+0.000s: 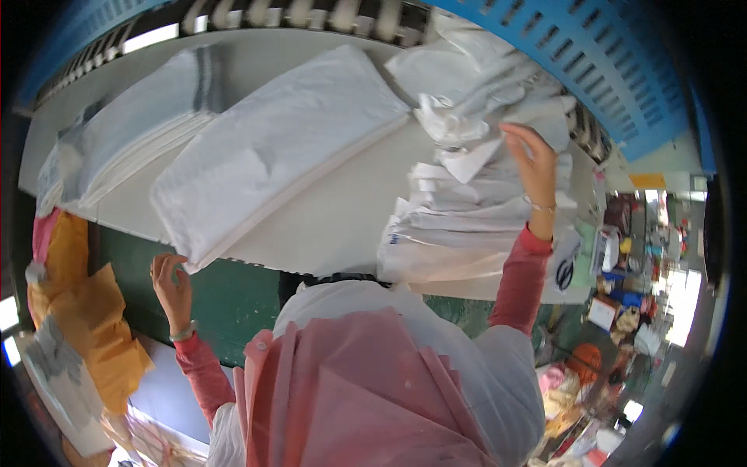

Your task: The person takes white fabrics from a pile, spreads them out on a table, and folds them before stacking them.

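A thick folded stack of white cloth lies diagonally across the middle of the grey-white worktable. My left hand is at its near-left corner, fingers loosely bent and apart; whether it touches the cloth is unclear. My right hand is raised at the right, fingers curved and apart, beside crumpled white pieces. Beneath these, several white pieces lie layered toward the table's near edge. At the far left rests another folded white stack, partly under clear or greyish wrapping.
A blue perforated plastic structure and a slatted strip border the table's far side. Yellow and orange material hangs at the left above a board. A green floor shows below; a cluttered room with an orange object extends right.
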{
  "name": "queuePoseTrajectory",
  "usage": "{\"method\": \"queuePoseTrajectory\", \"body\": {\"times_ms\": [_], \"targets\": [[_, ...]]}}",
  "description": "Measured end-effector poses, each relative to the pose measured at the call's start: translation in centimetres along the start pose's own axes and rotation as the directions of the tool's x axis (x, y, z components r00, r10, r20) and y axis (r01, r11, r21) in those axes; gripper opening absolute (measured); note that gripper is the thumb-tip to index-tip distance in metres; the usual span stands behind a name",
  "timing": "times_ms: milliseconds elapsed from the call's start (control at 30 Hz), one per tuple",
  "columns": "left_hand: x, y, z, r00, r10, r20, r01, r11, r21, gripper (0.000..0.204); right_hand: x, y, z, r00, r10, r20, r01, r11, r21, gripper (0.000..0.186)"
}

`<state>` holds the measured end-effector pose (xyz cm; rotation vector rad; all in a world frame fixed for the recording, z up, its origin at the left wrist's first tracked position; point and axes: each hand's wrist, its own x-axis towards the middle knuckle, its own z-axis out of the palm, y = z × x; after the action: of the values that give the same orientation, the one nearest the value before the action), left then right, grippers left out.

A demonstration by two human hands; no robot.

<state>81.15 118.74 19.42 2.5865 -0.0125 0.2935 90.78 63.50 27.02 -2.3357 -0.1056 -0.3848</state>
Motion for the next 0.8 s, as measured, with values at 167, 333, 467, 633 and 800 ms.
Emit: {"method": "queuePoseTrajectory", "body": {"times_ms": [167,333,467,633,800], "targets": [[2.2,13.0,6.5,0.905,0.388,0.175,-0.278,0.850,-0.449,0.031,-14.9,6.9,-5.2,0.697,0.078,-0.713,-0.459,0.812,-0.360,0.033],[1.8,23.5,14.8,0.314,0.895,0.316,-0.555,0.443,-0.705,0.040,-21.2,11.0,3.8,0.588,0.638,-0.496,-0.726,0.687,0.023,0.055],[4.0,23.9,20.5,0.353,0.861,0.367,-0.804,0.480,-0.352,0.042,-19.4,13.7,6.7,0.731,0.535,-0.425,-0.616,0.785,-0.072,0.039],[9.0,20.5,17.4,0.610,0.746,0.266,-0.696,0.665,-0.269,0.034,-21.0,9.5,1.1,0.640,0.742,-0.200,-0.416,0.554,0.721,0.027],[5.5,9.2,15.8,0.832,0.163,0.530,0.215,0.787,-0.578,0.025,-31.3,17.7,-3.9,0.044,0.743,-0.668,-0.492,0.598,0.632,0.032]]}}
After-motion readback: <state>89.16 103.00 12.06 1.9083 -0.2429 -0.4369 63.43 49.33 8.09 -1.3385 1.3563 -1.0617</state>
